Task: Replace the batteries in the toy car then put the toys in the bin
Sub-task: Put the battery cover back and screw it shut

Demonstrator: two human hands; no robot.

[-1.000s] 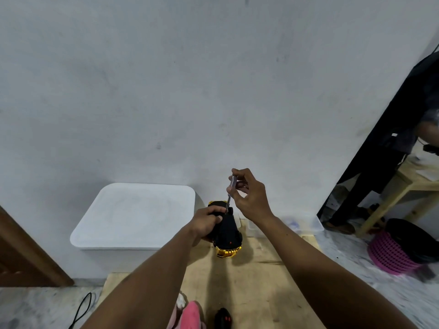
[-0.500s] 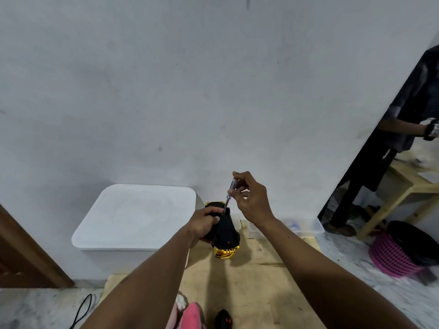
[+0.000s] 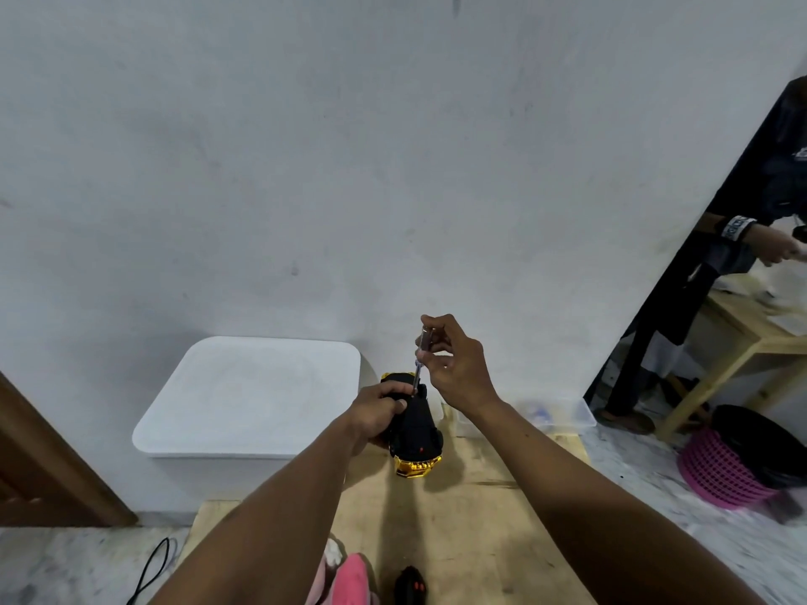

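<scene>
A black and gold toy car (image 3: 417, 434) is turned underside up above the wooden table (image 3: 480, 530). My left hand (image 3: 379, 412) grips its far end. My right hand (image 3: 454, 364) pinches a small screwdriver (image 3: 420, 355) by its clear handle, held upright with the tip down on the car's black underside. A white bin with a closed lid (image 3: 249, 395) stands to the left against the wall. At the near table edge lie a pink soft toy (image 3: 345, 578) and a black remote control (image 3: 410, 585), both partly cut off.
A clear plastic box (image 3: 554, 414) sits at the table's far right by the wall. To the right a person stands at another wooden table (image 3: 742, 338), with a pink basket (image 3: 725, 469) on the floor. A black cable (image 3: 150, 569) lies lower left.
My right hand has kept turning the screwdriver on the car, its fingers shifting on the handle. The car stays in my left hand. The person at the right has moved an arm.
</scene>
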